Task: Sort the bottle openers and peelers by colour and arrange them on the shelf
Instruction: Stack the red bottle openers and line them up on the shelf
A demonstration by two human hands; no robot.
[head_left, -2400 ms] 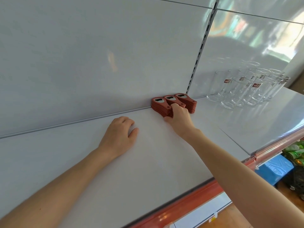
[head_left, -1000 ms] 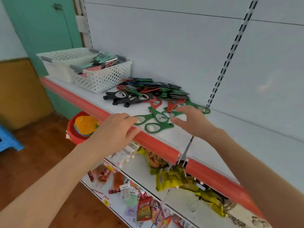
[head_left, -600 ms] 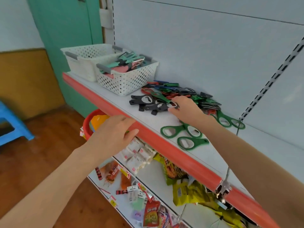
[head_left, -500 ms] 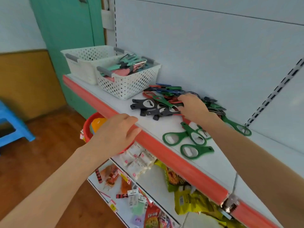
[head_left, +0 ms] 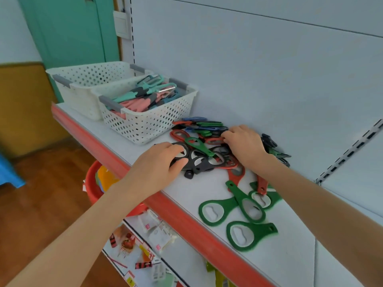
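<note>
Fingers (head_left: 176, 147) of my left hand (head_left: 157, 168) are curling round flat black plastic bottle openers (head_left: 200, 162) on the white shelf (head_left: 209, 183), just right of the white perforated basket (head_left: 149, 125) holding teal and pink peelers (head_left: 143, 96). My right hand (head_left: 244, 146) is pressing bent fingers into the mixed red, green and blue opener pile (head_left: 203, 126); whether they are gripping anything, I cannot tell.

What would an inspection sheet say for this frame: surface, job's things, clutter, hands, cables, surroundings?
Surface: white shelf with red front edge.
Job's things: mixed pile of openers at the back; black openers and green openers nearer the front; peelers in a white basket.
Clutter: second basket behind, contents hidden.
Hands: left hand pinches the black openers; right hand fingers in the pile, grip unclear.
Cables: nothing seen.
Surroundings: teal door, wooden floor, red tub, packets on a lower shelf.
</note>
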